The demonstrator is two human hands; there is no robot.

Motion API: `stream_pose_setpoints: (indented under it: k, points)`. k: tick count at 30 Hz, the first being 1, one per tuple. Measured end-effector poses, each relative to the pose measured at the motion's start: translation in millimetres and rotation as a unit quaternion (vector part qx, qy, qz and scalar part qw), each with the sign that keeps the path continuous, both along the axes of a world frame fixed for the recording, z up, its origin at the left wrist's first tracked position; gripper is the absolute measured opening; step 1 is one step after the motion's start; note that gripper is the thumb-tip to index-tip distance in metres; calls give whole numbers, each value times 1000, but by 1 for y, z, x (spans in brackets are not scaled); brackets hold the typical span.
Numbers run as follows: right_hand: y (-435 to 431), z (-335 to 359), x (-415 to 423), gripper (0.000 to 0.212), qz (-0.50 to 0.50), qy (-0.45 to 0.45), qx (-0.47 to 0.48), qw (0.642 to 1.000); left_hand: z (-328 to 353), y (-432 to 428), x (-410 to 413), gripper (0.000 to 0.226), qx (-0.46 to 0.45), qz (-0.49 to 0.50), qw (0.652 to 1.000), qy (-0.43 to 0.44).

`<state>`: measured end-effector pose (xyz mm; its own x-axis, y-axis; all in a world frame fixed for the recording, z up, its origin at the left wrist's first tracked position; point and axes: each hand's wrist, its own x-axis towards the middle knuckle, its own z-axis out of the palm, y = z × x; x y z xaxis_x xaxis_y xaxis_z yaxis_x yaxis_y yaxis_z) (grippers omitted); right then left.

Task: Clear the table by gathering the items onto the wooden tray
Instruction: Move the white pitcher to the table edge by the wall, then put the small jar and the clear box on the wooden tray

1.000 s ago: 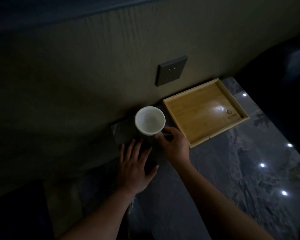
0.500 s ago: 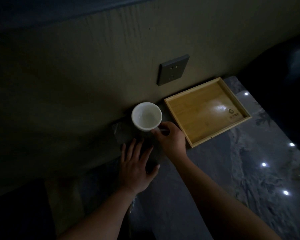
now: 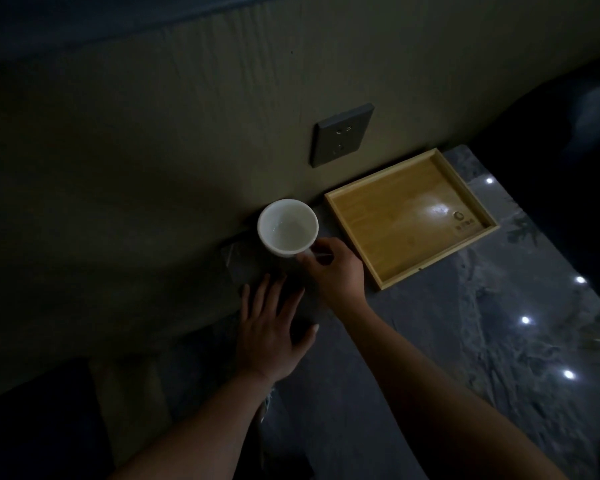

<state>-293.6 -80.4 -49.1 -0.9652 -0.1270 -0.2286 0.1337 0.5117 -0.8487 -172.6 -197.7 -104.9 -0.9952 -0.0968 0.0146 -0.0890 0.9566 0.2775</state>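
A white mug (image 3: 287, 226) stands upright near the wall at the table's back left, its inside bare. My right hand (image 3: 333, 268) grips its handle from the right. My left hand (image 3: 271, 327) lies flat with fingers spread on a dark flat object (image 3: 243, 268) just in front of the mug; what that object is cannot be told in the dim light. The wooden tray (image 3: 409, 216) sits to the right of the mug against the wall, with nothing in it.
The table (image 3: 465, 341) has a dark marbled top with several bright light reflections on its right side. A grey wall socket (image 3: 342, 135) is above the tray. Dark space lies beyond the table's right and left edges.
The mug, held by my right hand, has shifted slightly left and back toward the wall. My left hand has stayed flat in the same place.
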Motion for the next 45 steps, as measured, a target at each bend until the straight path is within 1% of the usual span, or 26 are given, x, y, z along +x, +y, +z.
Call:
stream_pose_setpoints:
  k: [4,7,12,15,18,22,25,30,37,41,45]
  points:
    - [4,9,2,43,13,-6,12,1000,3,0,0,70,-6,-10,1000,-7]
    - [13,21,6,46,3,9,40,999,10,0,-1,71,-22,-18,999,-23]
    - [43,38,22,40,-27,5,76,997,27,7,-9,69,-63,-28,996,-60]
    - [69,49,42,34,-53,11,103,993,44,11,-15,65,-65,-35,993,-89]
    - [98,59,70,28,-84,15,120,989,61,21,-12,62,-69,-85,990,-90]
    - [137,69,120,33,-133,14,139,981,82,51,0,64,-62,-169,981,-72]
    - [163,75,160,34,-177,15,151,972,96,78,11,64,-46,-239,968,-62]
    - [200,85,226,31,-282,26,138,949,117,126,30,60,-8,-343,938,-40]
    - [247,88,322,28,-403,9,124,907,127,190,71,61,5,-457,888,-52]
    - [278,82,376,26,-464,-6,120,878,124,227,99,61,6,-482,873,-67]
    - [317,69,421,29,-526,-19,118,842,119,262,122,59,16,-479,873,-85]
